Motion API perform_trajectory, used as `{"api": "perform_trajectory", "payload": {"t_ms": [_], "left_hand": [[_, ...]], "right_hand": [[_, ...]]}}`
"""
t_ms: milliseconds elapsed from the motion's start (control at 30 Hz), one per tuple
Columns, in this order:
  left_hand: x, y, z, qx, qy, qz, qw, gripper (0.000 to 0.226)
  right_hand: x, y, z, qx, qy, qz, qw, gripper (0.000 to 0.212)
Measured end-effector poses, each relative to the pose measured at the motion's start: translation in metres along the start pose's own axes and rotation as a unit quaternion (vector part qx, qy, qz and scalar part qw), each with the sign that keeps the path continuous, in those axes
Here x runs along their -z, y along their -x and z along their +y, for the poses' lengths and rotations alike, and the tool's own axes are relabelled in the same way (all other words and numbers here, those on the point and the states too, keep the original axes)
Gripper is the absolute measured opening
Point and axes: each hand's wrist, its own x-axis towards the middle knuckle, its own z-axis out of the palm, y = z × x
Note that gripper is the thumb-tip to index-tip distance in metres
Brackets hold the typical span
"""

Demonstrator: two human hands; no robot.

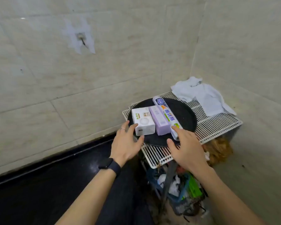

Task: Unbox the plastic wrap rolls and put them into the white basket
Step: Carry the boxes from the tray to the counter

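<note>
Three boxes (pixel 159 122) lay side by side on a black tray (pixel 185 114); the left hand (pixel 125 143) and right hand (pixel 186 146) hovered at their near ends, fingers spread.

A left hand (pixel 126 142) and a right hand (pixel 186 146), fingers (pixel 132 128) spread, are held over a round black tray (pixel 185 114) on a white wire rack (pixel 214 127) in a tiled corner. 3 boxes lie side by side on the tray: a white box (pixel 143 121) by the left hand, a purple box (pixel 159 121), and a long printed box (pixel 166 115) under the right hand. A white cloth (pixel 206 96) lies behind.

I see a crumpled white cloth (pixel 206 98) on the far right corner of a white wire rack (pixel 217 127), beside a round black tray (pixel 183 114).
</note>
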Motion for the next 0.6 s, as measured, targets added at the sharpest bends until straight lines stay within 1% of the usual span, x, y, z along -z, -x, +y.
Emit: {"api": "perform_trajectory", "payload": {"t_ms": [67,167,267,467,600], "left_hand": [[-0.005,-0.021,0.003,0.020,0.043,-0.016,0.999,0.065],[-0.016,-0.053,0.008,0.025,0.050,-0.038,0.998,0.072],[-0.024,-0.075,0.013,0.055,0.065,-0.049,0.995,0.077],[-0.041,-0.102,0.015,0.084,0.039,-0.059,0.994,0.077],[-0.051,-0.106,0.018,0.120,0.037,-0.072,0.989,0.079]], "right_hand": [[-0.006,-0.023,-0.001,-0.034,0.006,-0.014,0.999,0.061],[-0.018,-0.058,0.001,-0.048,0.025,-0.036,0.998,0.066],[-0.028,-0.084,0.008,-0.060,0.045,-0.065,0.995,0.067],[-0.048,-0.122,0.030,-0.061,0.063,-0.088,0.992,0.059],[-0.055,-0.135,0.047,-0.071,0.078,-0.152,0.983,0.066]]}}
